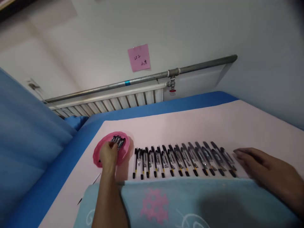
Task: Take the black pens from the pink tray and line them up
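At the left, my left hand (108, 155) reaches into a pink scalloped dish (127, 150). Its fingers are curled closed at the near end of a small bunch of black-and-clear pen pieces (118, 139); what lies between the fingertips is hidden. Across the middle runs a long row of clear-barrelled pens (162, 163) with black ends, side by side. Short black-topped clear pieces (178, 153) lie between them. Beyond the row's right end, my right hand (263, 164) rests low over the sheet, fingers stretched out, slightly blurred, apart from the nearest piece.
A pale pink sheet (190, 123) covers the blue surface (147, 110). Light blue patterned cloth (175, 202) borders the row in front. A thin white stick with a dark tip (80, 201) lies at left. Behind are a radiator (114, 104), a pipe (147, 77) and a pink note (139, 58).
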`<move>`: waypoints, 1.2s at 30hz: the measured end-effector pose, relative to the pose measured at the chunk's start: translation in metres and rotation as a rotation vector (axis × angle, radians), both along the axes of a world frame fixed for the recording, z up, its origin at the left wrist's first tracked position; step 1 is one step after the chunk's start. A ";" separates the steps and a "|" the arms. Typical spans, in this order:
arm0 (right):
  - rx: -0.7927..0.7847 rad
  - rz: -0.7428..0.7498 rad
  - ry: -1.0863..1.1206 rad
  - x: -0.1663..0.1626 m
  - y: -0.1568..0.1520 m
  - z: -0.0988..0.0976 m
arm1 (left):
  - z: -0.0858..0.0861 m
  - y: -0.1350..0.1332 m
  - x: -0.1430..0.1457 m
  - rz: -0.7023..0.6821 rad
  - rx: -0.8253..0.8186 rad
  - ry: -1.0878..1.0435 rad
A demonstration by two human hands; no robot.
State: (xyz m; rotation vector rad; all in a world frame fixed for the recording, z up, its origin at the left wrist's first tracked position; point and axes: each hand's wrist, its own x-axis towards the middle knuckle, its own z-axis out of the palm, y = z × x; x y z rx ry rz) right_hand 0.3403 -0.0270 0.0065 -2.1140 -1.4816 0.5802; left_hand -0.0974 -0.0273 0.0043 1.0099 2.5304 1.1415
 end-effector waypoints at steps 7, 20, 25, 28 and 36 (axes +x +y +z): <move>-0.024 0.054 -0.002 -0.004 0.000 0.003 | -0.005 0.009 0.012 -0.082 -0.285 0.246; 0.243 0.179 0.189 -0.034 -0.020 0.018 | 0.024 -0.008 0.049 -0.241 0.377 -0.381; 0.075 0.627 0.462 -0.092 -0.034 0.031 | 0.016 -0.017 0.133 -0.649 0.409 -1.282; -0.115 0.685 0.723 -0.114 -0.035 0.026 | 0.010 -0.023 0.160 -0.778 0.322 -1.335; -0.368 0.642 0.999 -0.120 -0.035 0.009 | 0.016 -0.019 0.151 -0.610 0.383 -1.494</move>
